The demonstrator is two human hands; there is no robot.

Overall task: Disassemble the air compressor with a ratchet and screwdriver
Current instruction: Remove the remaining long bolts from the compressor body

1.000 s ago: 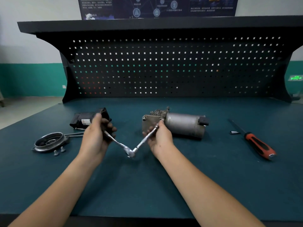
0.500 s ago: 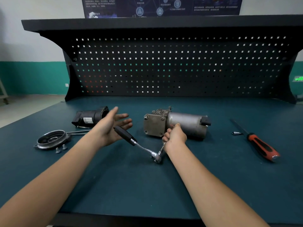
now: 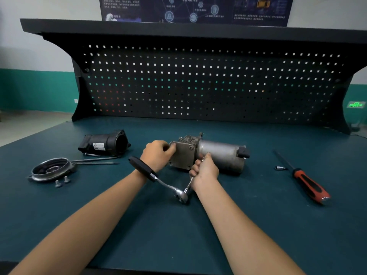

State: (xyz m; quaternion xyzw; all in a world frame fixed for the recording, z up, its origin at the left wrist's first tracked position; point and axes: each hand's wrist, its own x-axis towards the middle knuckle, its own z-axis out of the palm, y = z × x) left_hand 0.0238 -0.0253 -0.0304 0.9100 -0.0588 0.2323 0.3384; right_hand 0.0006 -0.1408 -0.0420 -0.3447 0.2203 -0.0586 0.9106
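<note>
Centre frame on the table (image 3: 178, 235), your left hand (image 3: 156, 155) grips the air compressor (image 3: 218, 157) while your right hand (image 3: 205, 169) clenches the ratchet (image 3: 166, 184) by its extension, seemingly unseated, so the free handle could swing and slip.

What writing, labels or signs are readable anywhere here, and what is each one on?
Poster at the top: white text and round icons, too blurred to read.
White label on the black housing: a small logo and print, too small to read.
Green glowing sign at the far right: unreadable.
Ratchet, screwdriver, air compressor: no writing visible.
</note>
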